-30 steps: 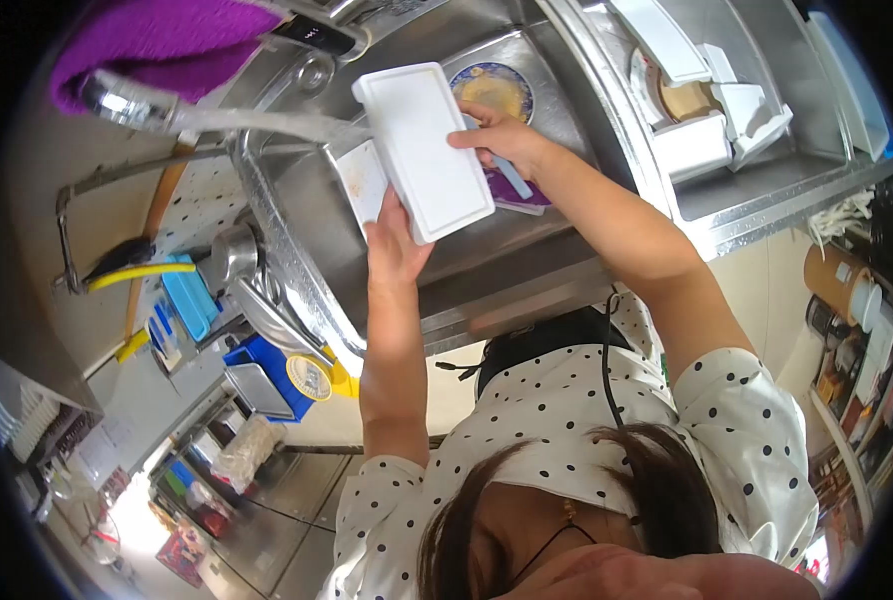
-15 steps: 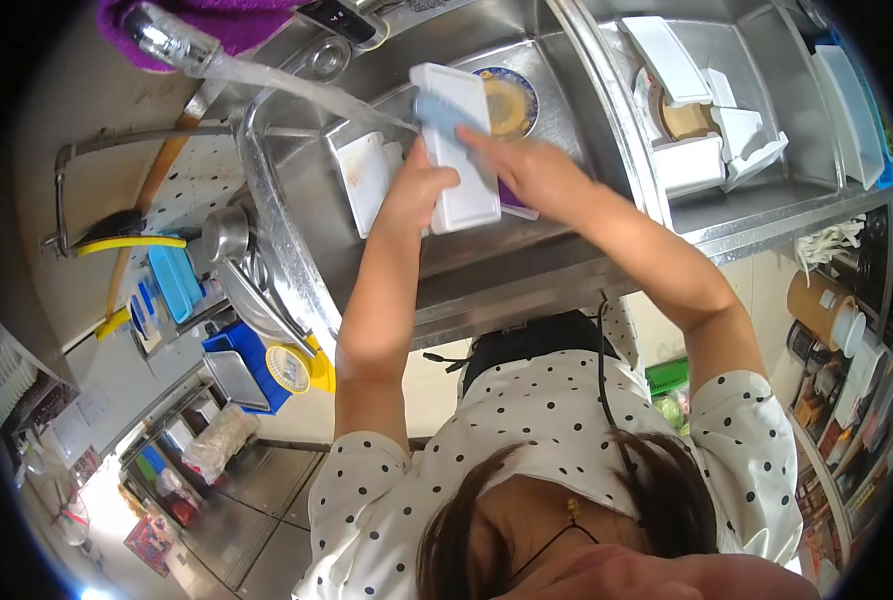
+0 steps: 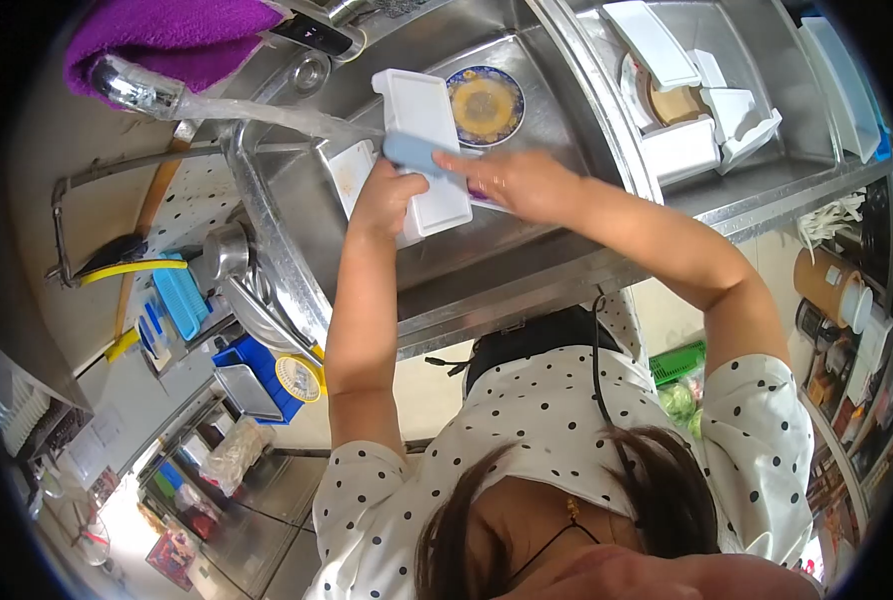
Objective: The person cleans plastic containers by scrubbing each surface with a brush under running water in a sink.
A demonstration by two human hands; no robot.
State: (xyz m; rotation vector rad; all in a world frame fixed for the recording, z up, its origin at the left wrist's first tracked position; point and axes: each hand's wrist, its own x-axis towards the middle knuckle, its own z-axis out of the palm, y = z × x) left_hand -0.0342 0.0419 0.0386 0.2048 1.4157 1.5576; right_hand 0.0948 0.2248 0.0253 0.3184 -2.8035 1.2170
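Observation:
Over the left sink basin, my left hand (image 3: 386, 203) grips the near left edge of a long white plastic container (image 3: 415, 103), with the thumb on top. My right hand (image 3: 515, 185) has its fingers on a light blue sponge (image 3: 411, 152), which is pressed against the container's white surface. Water from the tap (image 3: 139, 88) streams towards the container's left side. Behind the container lies a plate (image 3: 487, 106) with a blue patterned rim and a yellow-brown middle. Another white container (image 3: 350, 172), stained inside, sits left of my left hand. Something purple shows partly beneath my right hand.
A metal divider (image 3: 607, 95) separates the basins. The right basin holds several white containers (image 3: 679, 152) and a brown round piece (image 3: 679, 103). A purple towel (image 3: 167, 45) hangs by the tap. Pans (image 3: 229, 250) and a blue basket (image 3: 179, 300) are at the left.
The sponge has moved down along the container towards me. Both hands and the container appear farther left in view, and more of the patterned plate shows.

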